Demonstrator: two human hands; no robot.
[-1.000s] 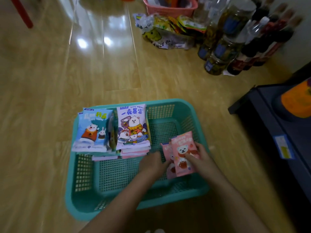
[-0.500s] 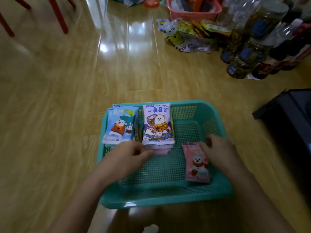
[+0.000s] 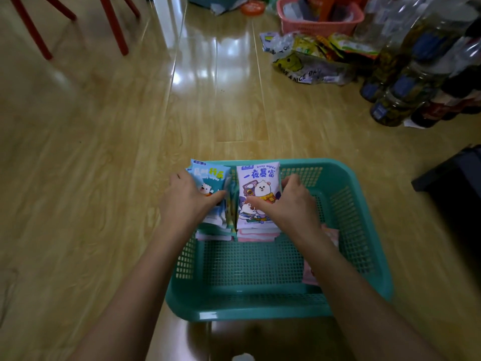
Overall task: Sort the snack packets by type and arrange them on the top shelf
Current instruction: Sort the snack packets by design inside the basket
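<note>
A teal mesh basket (image 3: 364, 230) sits on the wooden floor in front of me. Two stacks of packets lean at its far left. My left hand (image 3: 184, 201) clasps the blue packet stack (image 3: 210, 178), thumb across its front. My right hand (image 3: 289, 204) grips the white-and-lilac packet stack (image 3: 257, 178), fingers over its right edge and thumb on the front. Pink packets (image 3: 331, 234) lie flat on the basket floor at the right, mostly hidden under my right forearm.
Bottles (image 3: 406, 84) stand in a cluster at the far right. A pile of snack bags (image 3: 309, 61) lies in front of a pink basket (image 3: 320, 24). Red chair legs (image 3: 114, 27) stand far left. A dark shelf corner (image 3: 453, 175) is at the right edge.
Both hands let go of the pink packets, which now lie in the basket, and moved up to take hold of the two stacks at the far left.
</note>
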